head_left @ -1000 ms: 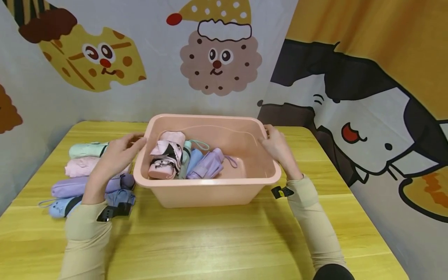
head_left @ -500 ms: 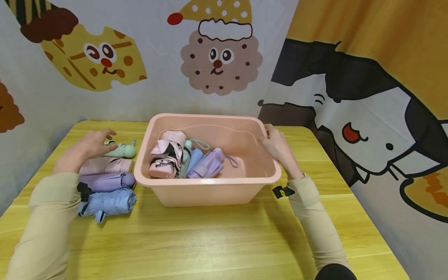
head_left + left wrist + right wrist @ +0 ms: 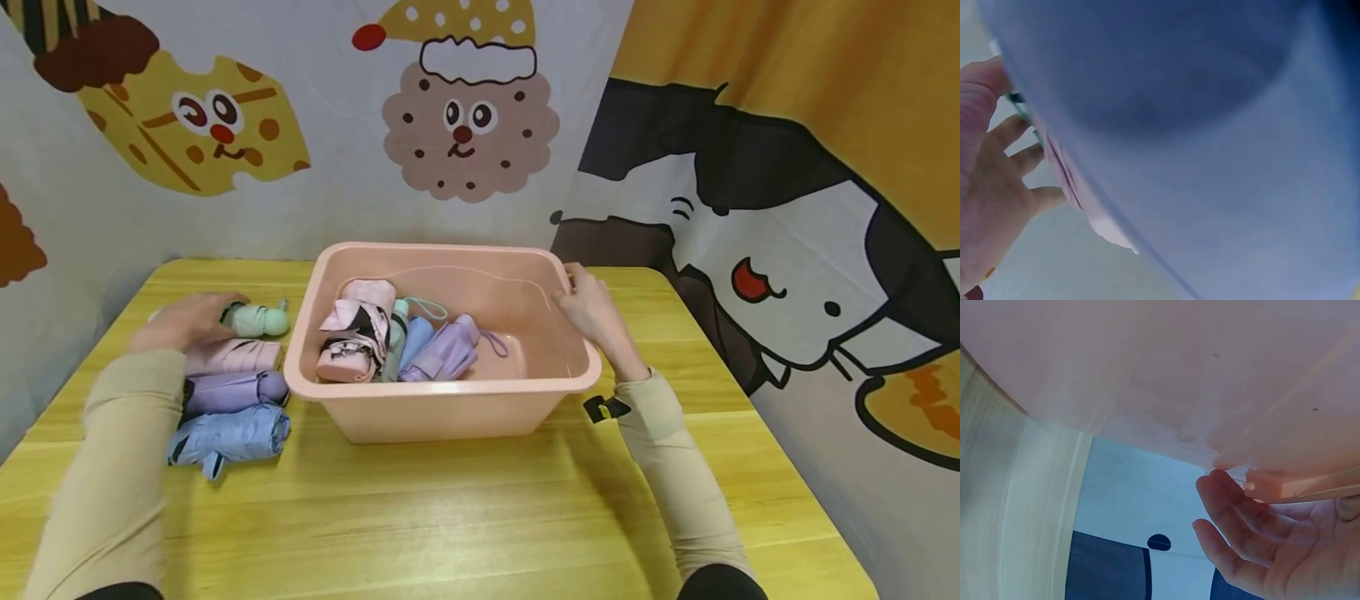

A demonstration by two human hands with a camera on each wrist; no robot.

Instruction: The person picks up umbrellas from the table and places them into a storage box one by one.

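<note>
My left hand [image 3: 183, 322] grips a folded mint green umbrella [image 3: 258, 321] at the back of a row on the left. In the left wrist view, its thumb and fingers [image 3: 1038, 199] lie either side of it, mostly hidden by a blurred lavender umbrella [image 3: 1222, 206]. Nearer me lie folded pink [image 3: 236, 357], purple [image 3: 232, 392] and blue [image 3: 232, 433] umbrellas. My right hand [image 3: 590, 307] holds the right rim of a pink plastic tub [image 3: 442, 414], thumb on top and fingers [image 3: 1235, 512] beneath the rim in the right wrist view.
Inside the tub, a patterned pink umbrella [image 3: 356, 333], a green one [image 3: 395, 346], a blue one [image 3: 417, 337] and a lavender one [image 3: 446, 350] lie at the left. The wooden table [image 3: 420, 517] meets a cartoon-printed cloth [image 3: 330, 208] behind.
My left hand has left the tub's left rim, moved left over the row of umbrellas, and come down onto the mint green one. The right hand and the tub stay put.
</note>
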